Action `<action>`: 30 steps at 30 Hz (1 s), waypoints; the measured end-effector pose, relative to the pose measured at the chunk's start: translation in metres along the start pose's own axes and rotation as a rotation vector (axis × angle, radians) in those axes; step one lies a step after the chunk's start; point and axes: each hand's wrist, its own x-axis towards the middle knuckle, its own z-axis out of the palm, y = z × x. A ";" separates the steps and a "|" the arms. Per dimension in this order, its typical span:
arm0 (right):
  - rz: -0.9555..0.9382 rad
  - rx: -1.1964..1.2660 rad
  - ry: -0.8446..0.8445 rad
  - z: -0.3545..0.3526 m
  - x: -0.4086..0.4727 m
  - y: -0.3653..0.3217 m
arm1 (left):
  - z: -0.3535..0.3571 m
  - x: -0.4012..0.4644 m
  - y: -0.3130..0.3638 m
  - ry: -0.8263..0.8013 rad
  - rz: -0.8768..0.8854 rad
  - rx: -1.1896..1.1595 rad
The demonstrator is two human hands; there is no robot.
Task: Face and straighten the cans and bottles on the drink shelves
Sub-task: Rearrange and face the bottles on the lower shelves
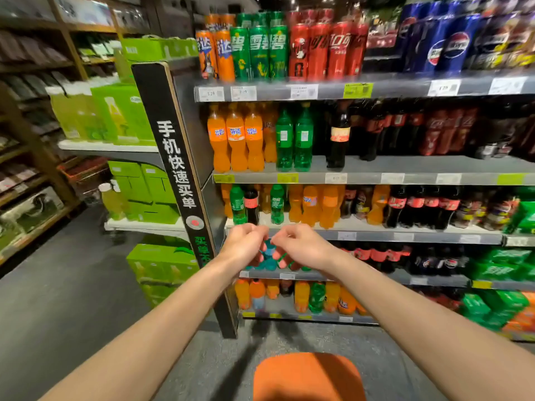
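Left hand (244,244): fingers curled, reaching into the fourth shelf down, seemingly around a teal-green bottle top; grip on it cannot be told for sure.
Right hand (301,246): fingers curled likewise, just beside the left hand, over the same cluster; whether pinching a neck or only touching, cannot tell.
Green bottles at the hands (267,260): on the fourth shelf down at its near left end, mostly hidden behind both hands; only caps and shoulders visible, blurred.
Handling: likely full plastic bottles, fairly heavy, stiff enough to turn by the neck, smooth sides probably slippery; best taken at the cap or shoulder and twisted upright, label outward.
Orange stool or cap (308,377): nearest of all, low at the bottom edge; identity unclear.
Bottom shelf bottles (301,296): orange and green, below the hands, somewhat uneven.
Black end panel (176,166): upright post with white lettering, just left of the hands; limits elbow room on that side.
Third shelf (405,235): lip right above the knuckles, mixed orange, green and cola bottles out of order; edge could knock a lifted bottle.
Orange soda row (237,137): farther up, neatly faced.
Top cans (260,50): farthest, orange, green, red, faced forward.
Green cartons (121,114): far left, well apart.
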 end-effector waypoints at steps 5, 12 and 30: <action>0.082 0.030 0.108 0.050 0.080 -0.004 | -0.050 0.078 -0.024 -0.169 0.034 0.058; 0.173 0.054 0.137 0.088 0.149 -0.037 | -0.131 0.147 -0.035 -0.228 0.038 0.092; 0.216 -0.169 0.119 0.070 0.349 0.020 | -0.101 0.329 -0.095 -0.088 -0.006 0.072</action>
